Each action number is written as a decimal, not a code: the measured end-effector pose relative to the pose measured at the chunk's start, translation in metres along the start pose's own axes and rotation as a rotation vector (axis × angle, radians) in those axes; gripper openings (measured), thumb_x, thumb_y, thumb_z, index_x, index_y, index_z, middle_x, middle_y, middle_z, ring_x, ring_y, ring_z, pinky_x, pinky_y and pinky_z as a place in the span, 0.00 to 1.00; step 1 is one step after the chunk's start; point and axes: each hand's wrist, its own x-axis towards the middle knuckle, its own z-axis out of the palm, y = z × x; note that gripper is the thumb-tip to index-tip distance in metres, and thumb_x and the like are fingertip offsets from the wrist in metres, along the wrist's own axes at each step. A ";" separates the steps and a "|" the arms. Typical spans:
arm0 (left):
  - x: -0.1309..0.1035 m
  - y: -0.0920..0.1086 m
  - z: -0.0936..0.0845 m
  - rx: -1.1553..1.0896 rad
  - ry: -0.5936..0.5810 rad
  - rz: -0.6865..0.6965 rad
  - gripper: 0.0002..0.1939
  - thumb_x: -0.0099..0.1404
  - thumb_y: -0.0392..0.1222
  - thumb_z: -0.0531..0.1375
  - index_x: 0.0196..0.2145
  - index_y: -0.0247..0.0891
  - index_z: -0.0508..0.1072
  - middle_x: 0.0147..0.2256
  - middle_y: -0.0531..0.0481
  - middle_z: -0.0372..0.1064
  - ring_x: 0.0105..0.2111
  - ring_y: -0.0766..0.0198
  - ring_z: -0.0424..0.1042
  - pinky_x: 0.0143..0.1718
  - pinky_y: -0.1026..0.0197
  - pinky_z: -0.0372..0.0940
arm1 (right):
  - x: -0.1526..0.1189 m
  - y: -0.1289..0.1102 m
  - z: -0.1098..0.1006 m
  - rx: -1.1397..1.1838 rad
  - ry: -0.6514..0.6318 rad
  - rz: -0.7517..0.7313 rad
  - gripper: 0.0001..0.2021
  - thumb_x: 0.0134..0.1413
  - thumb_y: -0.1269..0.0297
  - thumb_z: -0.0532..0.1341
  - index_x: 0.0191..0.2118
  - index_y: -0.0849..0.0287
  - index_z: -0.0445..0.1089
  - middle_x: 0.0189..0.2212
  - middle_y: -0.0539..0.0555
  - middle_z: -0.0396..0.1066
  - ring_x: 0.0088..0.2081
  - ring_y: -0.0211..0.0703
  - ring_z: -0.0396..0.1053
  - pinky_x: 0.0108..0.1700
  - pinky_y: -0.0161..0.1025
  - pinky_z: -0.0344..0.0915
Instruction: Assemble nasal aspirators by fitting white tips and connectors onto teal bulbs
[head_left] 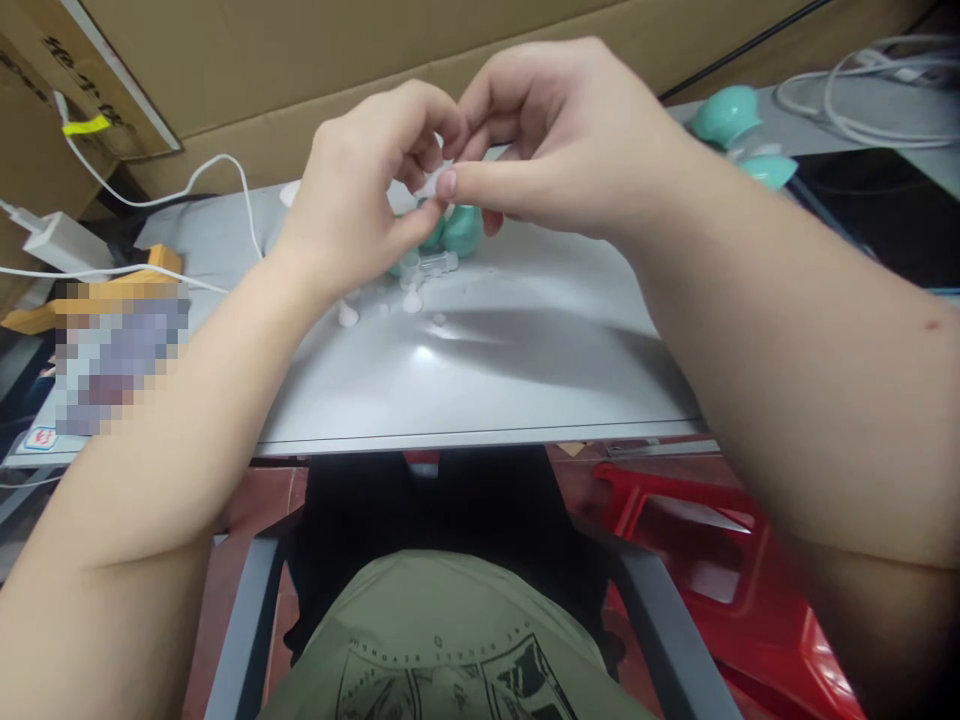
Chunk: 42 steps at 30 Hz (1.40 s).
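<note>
Both hands meet above the far part of the grey-white table (480, 390). Between their fingertips is a small translucent white piece (431, 184), mostly covered by the fingers. My left hand (375, 170) pinches it from the left, and my right hand (555, 140) has its thumb on it from the right. Just below and behind the fingers, teal rounded parts (463, 231) sit on the table beside a clear plastic piece (436, 263). Several small white pieces (412, 299) are scattered in front of them.
More teal pieces (726, 117) lie at the back right, near a black tablet (885, 205) and coiled white cables (847, 100). At left are a white charger (66, 242) and an orange stand (112, 295). Cardboard (262, 60) stands behind. A red stool (757, 600) is at lower right.
</note>
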 end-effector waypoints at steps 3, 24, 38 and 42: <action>0.005 0.003 -0.001 0.065 -0.057 0.018 0.21 0.53 0.32 0.67 0.44 0.50 0.84 0.42 0.49 0.84 0.39 0.49 0.81 0.44 0.46 0.75 | 0.000 0.005 0.001 -0.033 -0.001 -0.004 0.10 0.62 0.64 0.79 0.38 0.51 0.77 0.40 0.50 0.82 0.37 0.35 0.80 0.37 0.34 0.77; 0.001 0.022 -0.016 0.210 -0.070 0.114 0.38 0.58 0.32 0.65 0.67 0.43 0.80 0.62 0.44 0.82 0.47 0.49 0.86 0.42 0.49 0.74 | 0.003 -0.004 0.000 -0.020 0.054 0.167 0.08 0.58 0.74 0.63 0.34 0.54 0.78 0.31 0.51 0.79 0.31 0.38 0.80 0.36 0.36 0.79; 0.001 0.007 -0.027 0.348 0.030 0.135 0.15 0.86 0.36 0.53 0.54 0.50 0.78 0.43 0.49 0.74 0.36 0.57 0.69 0.36 0.44 0.67 | 0.003 -0.002 -0.015 -0.366 -0.147 0.231 0.12 0.62 0.80 0.79 0.46 0.58 0.92 0.31 0.52 0.83 0.34 0.44 0.78 0.39 0.39 0.65; 0.000 0.018 -0.033 0.362 0.000 0.052 0.18 0.80 0.31 0.54 0.52 0.52 0.79 0.43 0.50 0.77 0.38 0.57 0.72 0.37 0.42 0.71 | 0.009 0.016 -0.022 -0.648 -0.306 0.141 0.09 0.59 0.75 0.83 0.40 0.53 0.92 0.27 0.47 0.79 0.29 0.41 0.70 0.38 0.42 0.58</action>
